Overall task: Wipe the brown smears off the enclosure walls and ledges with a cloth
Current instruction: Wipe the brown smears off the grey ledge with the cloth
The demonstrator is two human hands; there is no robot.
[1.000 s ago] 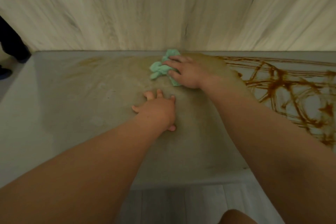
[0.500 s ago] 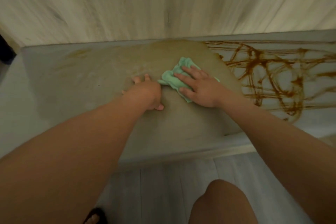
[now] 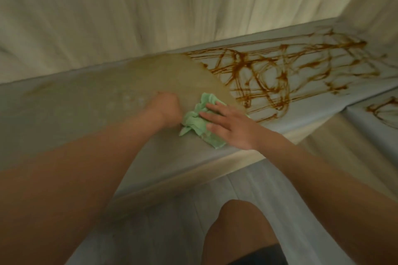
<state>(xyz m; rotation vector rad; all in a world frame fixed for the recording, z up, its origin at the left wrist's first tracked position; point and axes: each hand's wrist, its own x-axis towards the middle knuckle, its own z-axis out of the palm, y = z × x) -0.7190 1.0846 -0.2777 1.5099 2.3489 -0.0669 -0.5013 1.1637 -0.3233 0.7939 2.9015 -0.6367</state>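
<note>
A crumpled green cloth [image 3: 195,123] lies on the grey ledge [image 3: 64,112]. My right hand [image 3: 230,126] presses flat on it, fingers spread and pointing left. My left hand [image 3: 165,109] rests on the ledge just left of the cloth and touches its edge; its fingers are hidden behind the wrist. Dark brown smears [image 3: 269,77] in crossing lines cover the ledge to the right of the cloth. A dull tan film [image 3: 172,75] covers the patch of ledge around and behind my hands.
A pale wood-grain wall [image 3: 150,13] rises behind the ledge and turns a corner at the far right. A second ledge piece with more brown smears [image 3: 385,112] sits at the right edge. My knee [image 3: 237,228] is over the grey plank floor [image 3: 172,221] below.
My right hand has slid the cloth toward the ledge's front edge, nearer my left hand. The view has tilted and swung right, showing more of the smears.
</note>
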